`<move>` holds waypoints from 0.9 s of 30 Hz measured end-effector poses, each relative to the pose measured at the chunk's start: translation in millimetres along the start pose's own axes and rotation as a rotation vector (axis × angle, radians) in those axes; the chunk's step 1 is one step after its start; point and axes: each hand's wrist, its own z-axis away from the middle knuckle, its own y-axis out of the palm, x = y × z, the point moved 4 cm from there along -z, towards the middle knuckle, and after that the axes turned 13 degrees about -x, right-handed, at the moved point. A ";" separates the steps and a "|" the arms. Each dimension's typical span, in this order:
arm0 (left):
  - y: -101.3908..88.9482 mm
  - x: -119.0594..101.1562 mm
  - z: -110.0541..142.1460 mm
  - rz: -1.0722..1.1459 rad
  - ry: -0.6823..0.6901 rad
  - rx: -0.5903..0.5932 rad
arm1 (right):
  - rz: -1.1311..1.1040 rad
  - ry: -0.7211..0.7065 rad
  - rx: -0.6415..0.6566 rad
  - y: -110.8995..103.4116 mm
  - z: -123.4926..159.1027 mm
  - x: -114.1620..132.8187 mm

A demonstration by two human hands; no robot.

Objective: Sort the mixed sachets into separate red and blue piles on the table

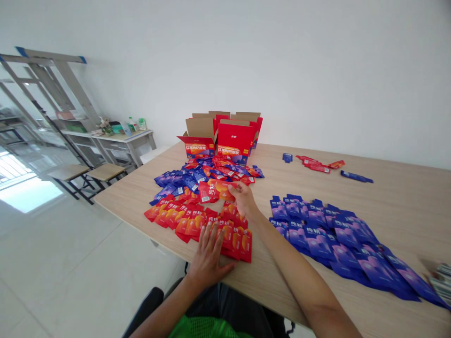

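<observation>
- The right hand pinches a red pouch by its right end, the thumb on the printed face and the other fingers apparently behind.
- That red pouch is held out level at the near edge of the mixed heap, printed face up.
- It looks light and floppy, probably a thin film sachet with some liquid inside, so it should sag if taken by one end; its smooth skin may slip.
- A flat pinch near an edge seems the best hold; a hard squeeze in the middle could strain the seams.
- The left hand lies palm down, fingers extended and slightly parted, resting on the laid-out red pouches and gripping nothing that shows.
- These overlap like shingles, flat and roughly rectangular, orange fruit printed on a red ground.
- To the right, blue pouches with purplish prints overlap in similar rows; the heap is looser, crumpled and glossy.
- Behind it stand stiff cardboard cartons, flaps raised, red outside and plain brown within.
- Under everything runs a pale wood-grain table, smooth and matte.
</observation>
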 end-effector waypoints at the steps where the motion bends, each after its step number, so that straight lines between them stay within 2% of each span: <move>1: -0.8 -0.5 -0.4 -0.004 -0.008 -0.013 | 0.007 0.056 0.003 0.9 2.4 -3.7; 3: -0.9 -0.9 -0.5 -0.009 -0.033 -0.036 | 0.028 0.183 0.076 4.3 8.7 -10.8; 6: 0.6 1.0 0.4 -0.020 -0.089 -0.064 | 0.088 0.340 0.256 11.1 20.0 -18.1; 8: 1.2 2.8 0.8 -0.024 -0.116 -0.069 | 0.128 0.393 0.321 14.0 25.4 -21.0; 10: 1.0 3.3 0.1 -0.013 -0.098 -0.046 | 0.135 0.384 0.322 15.9 27.4 -22.4; 13: 0.0 0.9 -2.1 0.043 -0.009 0.037 | 0.172 0.258 0.278 16.4 25.9 -22.9; 15: -0.5 -0.4 -3.2 0.075 0.029 0.089 | 0.287 0.159 0.288 15.8 24.2 -23.6; 20: 0.9 0.8 -3.5 0.088 0.002 0.127 | 0.597 -0.098 0.349 7.6 12.7 -13.5; 24: 1.4 0.3 -3.6 0.095 0.011 0.120 | 0.912 -0.351 0.228 -10.9 -7.7 6.7; 27: -0.2 -0.6 -4.8 0.090 0.018 0.111 | 1.097 -0.421 0.174 -26.8 -22.3 12.5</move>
